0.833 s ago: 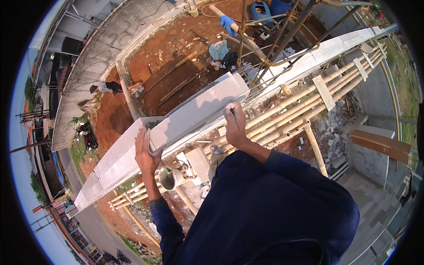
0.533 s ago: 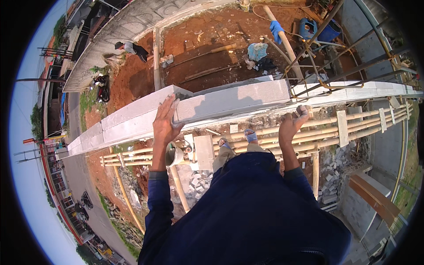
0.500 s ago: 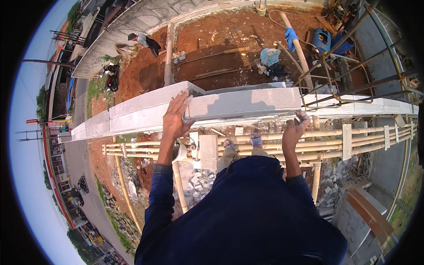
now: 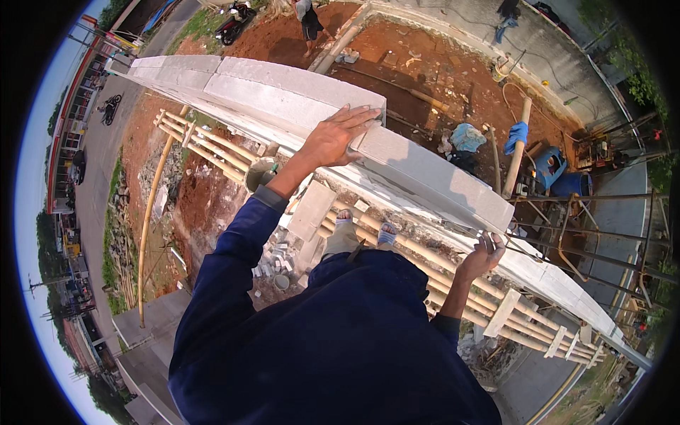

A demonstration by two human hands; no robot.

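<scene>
A pale grey lightweight concrete block [image 4: 439, 177] lies on top of a long, narrow block wall, its left end against a neighbouring block [image 4: 290, 92]. My left hand [image 4: 336, 138] rests over the joint between the two, fingers stretched across the top and thumb down the near face. At the block's right end, my right hand [image 4: 483, 256] is raised with loosely bent fingers, their tips at or close to the lower corner. Whether they press on it is hard to tell. A shadow falls across the block's top.
I stand on bamboo scaffold poles [image 4: 453, 276], my sandalled feet beside a loose board [image 4: 312, 209]. A bucket [image 4: 261, 175] stands to the left. Steel rebar [image 4: 574, 227] rises at the wall's right. Beyond lie red soil, a blue drum [image 4: 549, 166] and another person [image 4: 309, 21].
My view has turned, so the wall now slants down to the right. Both hands stay by the same block's ends. The far person, bent over before, now stands more upright.
</scene>
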